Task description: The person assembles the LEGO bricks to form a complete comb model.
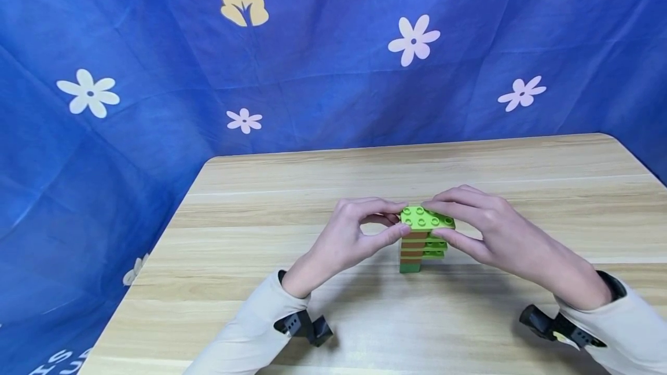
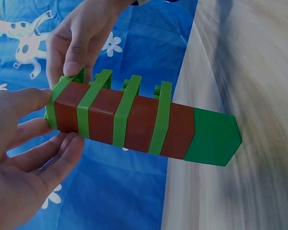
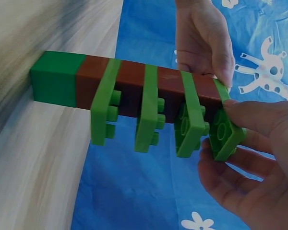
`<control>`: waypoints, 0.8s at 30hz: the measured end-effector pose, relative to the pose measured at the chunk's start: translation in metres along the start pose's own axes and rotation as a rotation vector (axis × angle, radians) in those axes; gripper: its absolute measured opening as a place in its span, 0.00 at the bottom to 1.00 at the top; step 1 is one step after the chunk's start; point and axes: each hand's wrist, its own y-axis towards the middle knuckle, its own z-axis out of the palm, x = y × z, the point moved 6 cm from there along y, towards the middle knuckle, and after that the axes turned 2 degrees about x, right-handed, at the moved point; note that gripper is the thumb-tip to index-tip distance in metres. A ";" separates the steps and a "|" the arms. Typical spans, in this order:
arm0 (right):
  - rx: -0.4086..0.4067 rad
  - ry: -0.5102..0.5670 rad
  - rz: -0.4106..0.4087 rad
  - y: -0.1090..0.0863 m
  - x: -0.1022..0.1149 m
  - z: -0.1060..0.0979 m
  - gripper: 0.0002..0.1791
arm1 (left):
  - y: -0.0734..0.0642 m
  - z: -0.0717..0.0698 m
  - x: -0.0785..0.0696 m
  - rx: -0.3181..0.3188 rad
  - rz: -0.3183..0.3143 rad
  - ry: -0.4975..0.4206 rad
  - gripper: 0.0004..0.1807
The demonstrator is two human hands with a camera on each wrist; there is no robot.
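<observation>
A toy brick tower [image 2: 139, 125] stands upright on the table, with a dark green brick [image 2: 213, 136] at its foot. Above that, brown bricks [image 3: 132, 76] alternate with several light green plates that jut out to the right. My left hand [image 1: 346, 233] pinches the left end of the top light green plate [image 1: 424, 219] between thumb and fingers. On the overhanging end of that same plate, my right hand [image 1: 484, 221] has its thumb at the near edge and its fingers at the far edge. The studs on top show between the two hands.
The wood-grain table [image 1: 260, 219] spreads out on all sides of the tower. Behind and to the left hangs a blue cloth [image 1: 323, 51] with white flowers. Small black cameras [image 1: 312, 328] are strapped at both wrists, over light sleeves [image 1: 250, 334].
</observation>
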 end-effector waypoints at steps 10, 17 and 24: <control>0.074 0.050 0.115 -0.008 -0.007 0.006 0.27 | -0.006 0.000 0.003 -0.051 0.040 0.077 0.19; 0.098 0.008 0.220 -0.019 -0.012 0.007 0.44 | -0.012 0.002 0.015 -0.040 -0.018 0.051 0.27; 0.033 0.044 0.213 -0.025 -0.013 0.008 0.41 | -0.015 0.006 0.023 -0.028 -0.035 0.067 0.23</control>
